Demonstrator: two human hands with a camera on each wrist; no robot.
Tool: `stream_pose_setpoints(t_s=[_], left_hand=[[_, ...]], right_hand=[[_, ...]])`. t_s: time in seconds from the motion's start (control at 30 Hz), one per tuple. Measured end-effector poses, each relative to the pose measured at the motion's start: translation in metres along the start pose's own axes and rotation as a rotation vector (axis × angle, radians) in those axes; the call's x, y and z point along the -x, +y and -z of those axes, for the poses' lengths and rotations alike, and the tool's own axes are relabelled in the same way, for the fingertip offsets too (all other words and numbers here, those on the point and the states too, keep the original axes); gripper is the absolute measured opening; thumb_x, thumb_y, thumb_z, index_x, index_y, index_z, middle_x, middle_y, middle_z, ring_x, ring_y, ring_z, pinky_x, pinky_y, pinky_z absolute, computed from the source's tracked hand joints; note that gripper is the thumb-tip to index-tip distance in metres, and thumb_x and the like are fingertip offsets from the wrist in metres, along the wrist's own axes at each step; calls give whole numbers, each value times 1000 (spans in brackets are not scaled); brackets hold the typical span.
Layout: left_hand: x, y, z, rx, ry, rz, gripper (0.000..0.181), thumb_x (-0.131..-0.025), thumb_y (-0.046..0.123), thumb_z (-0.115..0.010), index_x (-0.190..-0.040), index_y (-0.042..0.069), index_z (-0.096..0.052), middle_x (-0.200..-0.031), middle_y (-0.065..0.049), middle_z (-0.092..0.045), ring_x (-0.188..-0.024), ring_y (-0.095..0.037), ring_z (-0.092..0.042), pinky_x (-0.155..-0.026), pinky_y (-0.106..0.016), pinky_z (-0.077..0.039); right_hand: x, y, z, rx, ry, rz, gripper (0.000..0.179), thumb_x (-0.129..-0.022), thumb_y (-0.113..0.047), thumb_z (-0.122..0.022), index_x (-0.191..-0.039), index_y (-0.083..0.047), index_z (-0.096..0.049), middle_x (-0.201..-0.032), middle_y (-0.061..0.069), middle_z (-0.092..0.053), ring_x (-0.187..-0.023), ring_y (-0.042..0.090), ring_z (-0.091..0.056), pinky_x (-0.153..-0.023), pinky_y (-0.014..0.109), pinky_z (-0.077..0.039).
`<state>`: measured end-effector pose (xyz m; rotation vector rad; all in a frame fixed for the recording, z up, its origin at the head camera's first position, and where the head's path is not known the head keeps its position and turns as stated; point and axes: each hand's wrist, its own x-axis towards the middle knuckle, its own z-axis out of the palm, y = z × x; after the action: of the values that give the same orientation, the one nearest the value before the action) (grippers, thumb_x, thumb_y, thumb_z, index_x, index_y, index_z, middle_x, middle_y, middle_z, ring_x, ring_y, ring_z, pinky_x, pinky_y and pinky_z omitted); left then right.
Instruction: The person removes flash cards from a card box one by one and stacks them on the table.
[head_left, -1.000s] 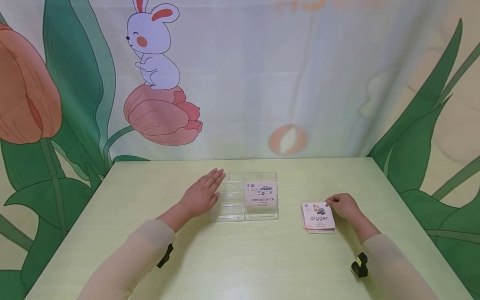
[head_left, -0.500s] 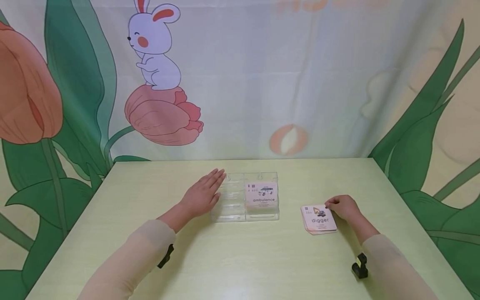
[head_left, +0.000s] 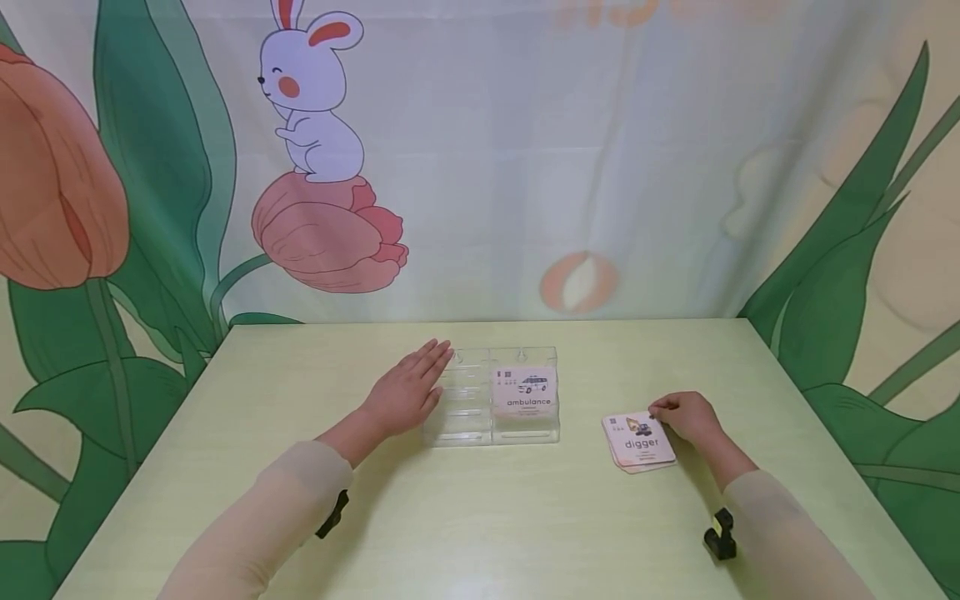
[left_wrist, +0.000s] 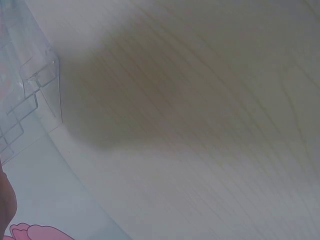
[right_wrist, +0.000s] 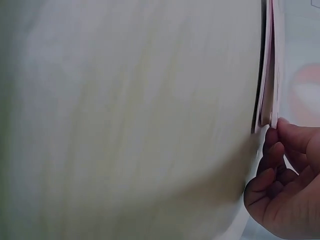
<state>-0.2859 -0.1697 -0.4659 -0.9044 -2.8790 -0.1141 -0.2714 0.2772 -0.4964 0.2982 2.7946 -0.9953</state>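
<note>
My left hand (head_left: 401, 387), fingers straight, lies at the left side of a clear plastic rack (head_left: 467, 435). In the rack's right column sits an ambulance card (head_left: 525, 393); the left column shows only bare transparent ledges, partly behind my hand. To the right of the rack lies a small stack of cards, with a digger card (head_left: 637, 442) on top. My right hand (head_left: 686, 414) pinches the digger card's upper right corner between thumb and finger. From the right wrist, the edges of the stacked cards (right_wrist: 267, 75) appear side-on, with the thumb at their corner.
All of this stands on a pale wood-grain table (head_left: 480, 525). Behind its back edge hangs a curtain (head_left: 660, 208) printed with a rabbit and tulips. Black wrist cameras (head_left: 720, 535) hang below both sleeves. The left wrist view catches the rack's corner (left_wrist: 40, 80).
The digger card and the stack beneath have turned slightly under my right hand, their lower edge now slanting. My left hand and the rack have stayed in place.
</note>
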Motion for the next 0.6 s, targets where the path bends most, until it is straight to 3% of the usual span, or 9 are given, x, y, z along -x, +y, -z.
stream_pose_setpoints(t_s=[0.3, 0.6], left_hand=[[0, -1, -1, -4, -8, 3, 63, -106, 25, -50, -160, -2, -28, -170, -17, -27, -159, -36, -25, -130, -49, -28], [0, -1, -1, -1, -5, 1, 64, -106, 25, -50, -160, -2, -28, -170, -17, -28, -159, -36, -25, -130, -49, -27]], right_hand=[[1, 0, 0, 25, 3, 6, 26, -101, -12, -61, -114, 9, -70, -117, 28, -68, -99, 33, -59, -85, 39, -52], [2, 2, 0, 14, 9, 1, 24, -100, -12, -63, -111, 9, -70, -112, 26, -68, -94, 30, -57, -78, 32, -49]])
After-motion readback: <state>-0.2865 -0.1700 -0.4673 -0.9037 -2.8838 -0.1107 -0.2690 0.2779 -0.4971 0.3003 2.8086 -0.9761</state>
